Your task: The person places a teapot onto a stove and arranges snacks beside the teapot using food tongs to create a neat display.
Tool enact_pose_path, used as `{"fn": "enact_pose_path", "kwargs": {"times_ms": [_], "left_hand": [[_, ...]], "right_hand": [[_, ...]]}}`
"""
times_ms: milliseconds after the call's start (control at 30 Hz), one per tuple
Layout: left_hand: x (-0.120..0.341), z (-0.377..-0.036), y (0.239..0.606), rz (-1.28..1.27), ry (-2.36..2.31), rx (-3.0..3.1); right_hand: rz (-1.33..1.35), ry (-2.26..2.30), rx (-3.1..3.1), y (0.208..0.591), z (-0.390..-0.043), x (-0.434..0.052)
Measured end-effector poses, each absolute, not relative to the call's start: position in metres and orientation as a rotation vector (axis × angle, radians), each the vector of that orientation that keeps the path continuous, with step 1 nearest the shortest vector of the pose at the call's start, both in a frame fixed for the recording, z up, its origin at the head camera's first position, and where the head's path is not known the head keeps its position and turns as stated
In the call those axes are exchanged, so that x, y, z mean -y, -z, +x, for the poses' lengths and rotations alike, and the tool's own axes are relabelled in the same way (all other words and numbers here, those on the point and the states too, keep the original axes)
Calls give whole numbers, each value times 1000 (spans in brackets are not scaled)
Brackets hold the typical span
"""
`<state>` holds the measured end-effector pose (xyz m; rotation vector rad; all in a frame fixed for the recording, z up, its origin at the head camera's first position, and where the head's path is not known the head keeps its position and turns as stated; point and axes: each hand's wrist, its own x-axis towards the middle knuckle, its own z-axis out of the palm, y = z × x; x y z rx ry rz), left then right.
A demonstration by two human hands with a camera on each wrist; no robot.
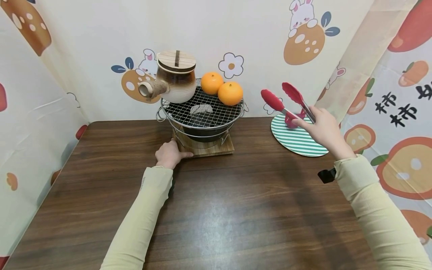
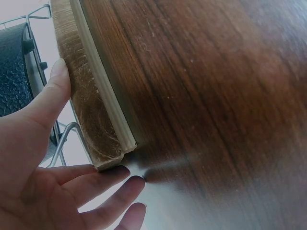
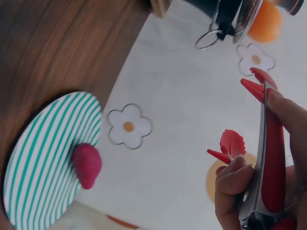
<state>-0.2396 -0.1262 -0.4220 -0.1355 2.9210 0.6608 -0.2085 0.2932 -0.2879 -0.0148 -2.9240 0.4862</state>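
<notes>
Between right hand's [image 1: 323,129] fingers, tongs [image 1: 287,100].

Both arms in pale beige ribbed long sleeves [image 1: 145,210]; small black device [image 1: 326,175] strapped at right cuff; hands bare.

dark wood-grain counter [image 1: 236,210] with a dull sheen; rough pale wooden base [image 2: 91,120] under a wire metal grill [image 1: 202,108]; glossy red tongs [image 1: 287,101] with metal arms; glazed ceramic pot [image 1: 177,82], wooden lid [image 1: 176,60]
</notes>
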Motion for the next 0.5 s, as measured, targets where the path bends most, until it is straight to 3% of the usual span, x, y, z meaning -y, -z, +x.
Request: {"fn": "enact_pose_path", "kwargs": {"times_ms": [500], "left_hand": [[125, -240, 422, -137, -662, -2915]], "right_hand": [[-135, -490, 2961, 316, -214, -330]]}}
